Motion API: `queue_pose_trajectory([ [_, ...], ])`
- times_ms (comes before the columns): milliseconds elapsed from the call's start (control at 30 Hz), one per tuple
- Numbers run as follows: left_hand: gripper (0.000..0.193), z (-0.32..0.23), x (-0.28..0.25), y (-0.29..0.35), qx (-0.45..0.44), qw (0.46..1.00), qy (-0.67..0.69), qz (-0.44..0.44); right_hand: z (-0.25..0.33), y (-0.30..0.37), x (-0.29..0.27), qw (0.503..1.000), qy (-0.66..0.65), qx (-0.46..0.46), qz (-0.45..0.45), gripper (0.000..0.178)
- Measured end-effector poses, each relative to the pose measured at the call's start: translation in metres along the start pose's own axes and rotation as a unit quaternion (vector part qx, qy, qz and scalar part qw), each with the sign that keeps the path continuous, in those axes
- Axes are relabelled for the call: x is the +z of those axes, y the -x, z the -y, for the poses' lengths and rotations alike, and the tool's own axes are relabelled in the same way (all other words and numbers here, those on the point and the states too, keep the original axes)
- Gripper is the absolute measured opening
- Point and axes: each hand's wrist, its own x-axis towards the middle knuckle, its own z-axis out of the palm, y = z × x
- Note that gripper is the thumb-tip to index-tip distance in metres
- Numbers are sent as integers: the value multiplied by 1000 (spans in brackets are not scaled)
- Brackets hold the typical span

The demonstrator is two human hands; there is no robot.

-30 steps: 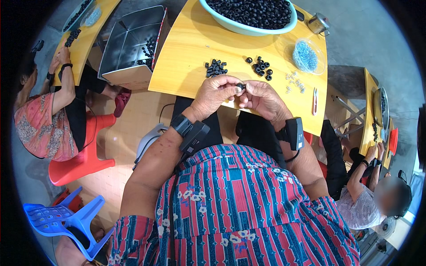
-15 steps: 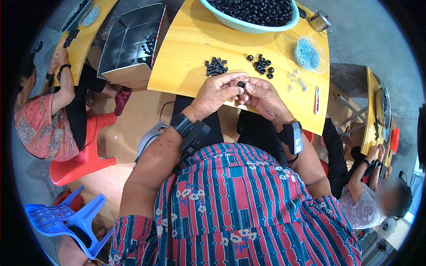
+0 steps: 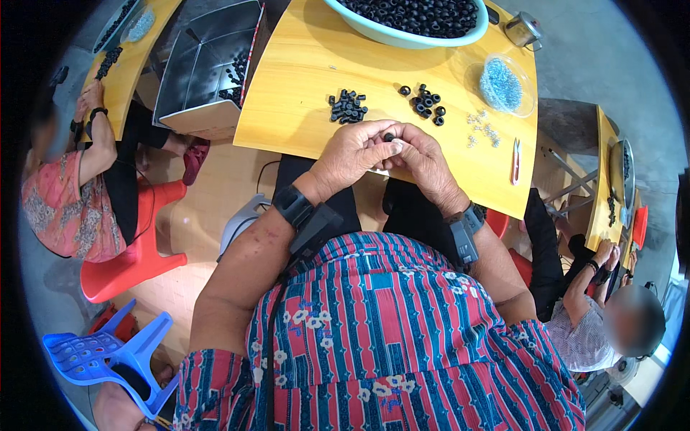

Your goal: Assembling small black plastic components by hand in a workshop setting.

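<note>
Both hands meet over the near edge of the yellow table (image 3: 287, 108). My left hand (image 3: 352, 154) is closed, thumb and fingers pinching a small black round part (image 3: 389, 137). My right hand (image 3: 425, 158) closes on the same part from the other side, its thumb beside the left thumb. The fingers hide most of the part. Just beyond the left hand lies a pile of small black cylindrical parts (image 3: 348, 107). Farther right sits a looser group of black ring-like parts (image 3: 427, 102). Small clear pieces (image 3: 483, 129) lie scattered right of my right hand.
A pale blue basin (image 3: 410, 42) of black parts stands at the far edge. A clear tub (image 3: 501, 85) holds bluish pieces; thread snips (image 3: 516, 161) and a metal mug (image 3: 522, 30) are at right. A lined box (image 3: 205, 68) stands left. Co-workers sit at tables on both sides.
My right hand has turned inward and closed more tightly around the black part, its wrist rolling over. The thumbs have drawn together. The piles on the table look the same.
</note>
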Motion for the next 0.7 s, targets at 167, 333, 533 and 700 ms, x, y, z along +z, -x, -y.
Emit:
queue_pose_trajectory([
  [167,40,1,1,1,-12,1000,14,-21,0,-1,0,1000,15,10,-4,19],
  [333,40,1,3,1,-15,998,48,-22,-3,-1,3,1000,-29,-2,-8,19],
  [533,38,4,1,0,-20,999,20,-18,-4,-1,5,999,-25,-5,-28,18],
  [700,35,-1,7,0,-10,999,28,-27,-6,0,4,999,-19,-13,-28,18],
])
